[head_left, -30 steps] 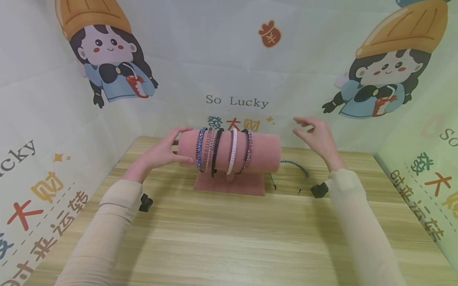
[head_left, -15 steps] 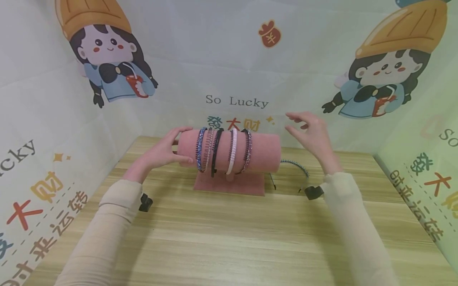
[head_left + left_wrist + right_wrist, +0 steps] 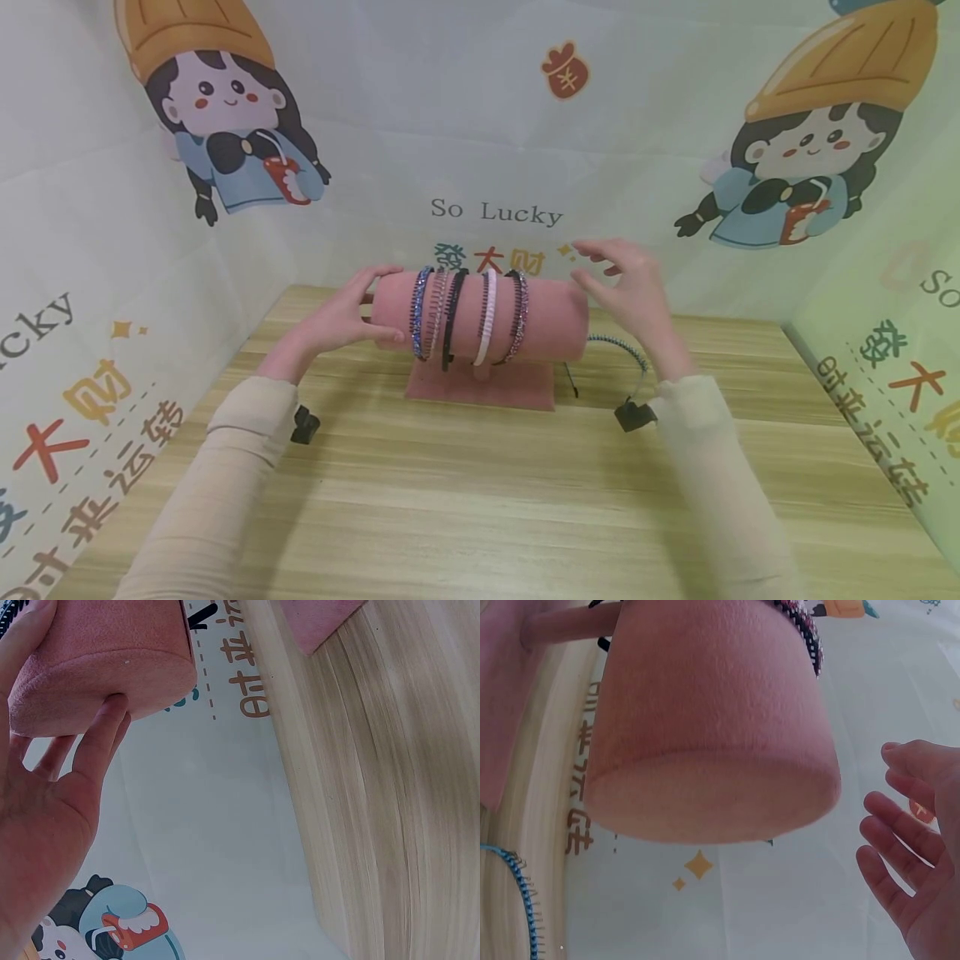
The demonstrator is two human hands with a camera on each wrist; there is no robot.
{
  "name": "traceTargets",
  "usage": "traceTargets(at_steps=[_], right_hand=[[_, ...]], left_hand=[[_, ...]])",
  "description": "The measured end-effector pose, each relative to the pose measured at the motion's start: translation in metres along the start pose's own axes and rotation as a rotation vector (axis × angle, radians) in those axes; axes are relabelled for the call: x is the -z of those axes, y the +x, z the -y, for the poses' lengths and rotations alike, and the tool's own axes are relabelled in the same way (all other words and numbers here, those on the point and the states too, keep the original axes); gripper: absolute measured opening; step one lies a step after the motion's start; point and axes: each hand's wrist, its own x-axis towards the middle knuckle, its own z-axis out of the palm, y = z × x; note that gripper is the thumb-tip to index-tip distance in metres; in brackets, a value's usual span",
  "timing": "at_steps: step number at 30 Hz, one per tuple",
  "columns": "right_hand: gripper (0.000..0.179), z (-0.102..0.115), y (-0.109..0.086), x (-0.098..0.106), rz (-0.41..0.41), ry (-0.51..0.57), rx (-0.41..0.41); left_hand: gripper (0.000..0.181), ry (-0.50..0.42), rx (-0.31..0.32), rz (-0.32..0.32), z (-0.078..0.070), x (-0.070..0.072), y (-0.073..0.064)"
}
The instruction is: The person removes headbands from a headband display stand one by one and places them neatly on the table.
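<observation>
A pink plush headband stand (image 3: pixel 555 318) has a horizontal roll on a short post and a flat base (image 3: pixel 450 387). Several headbands circle the roll: a blue glittery one (image 3: pixel 419 321), a pale beaded one, a black one (image 3: pixel 451 325), a white one (image 3: pixel 487 321) and a pinkish sparkly one (image 3: pixel 520 325). My left hand (image 3: pixel 337 317) grips the roll's left end, thumb in front and a finger against the end face in the left wrist view. My right hand (image 3: pixel 633 287) is beside the right end with nothing in its loosely bent fingers; the right wrist view shows a gap to the roll (image 3: pixel 712 712).
A blue toothed headband (image 3: pixel 621 342) lies on the wooden table (image 3: pixel 480 500) behind and right of the stand. Printed cloth walls (image 3: pixel 375 125) enclose the table at the back and both sides. A black camera (image 3: pixel 635 415) is on each wrist.
My right hand has moved left, from over the blue headband's right side to the roll's right end. My left hand and the stand have stayed in place.
</observation>
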Motion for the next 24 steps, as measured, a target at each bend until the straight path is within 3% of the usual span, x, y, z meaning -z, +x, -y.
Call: traceTargets(at_steps=[24], right_hand=[[0.037,0.024,-0.006,-0.028,0.058,-0.006,0.065]], left_hand=[[0.098,0.015,-0.017,-0.002,0.005,0.001,0.002]])
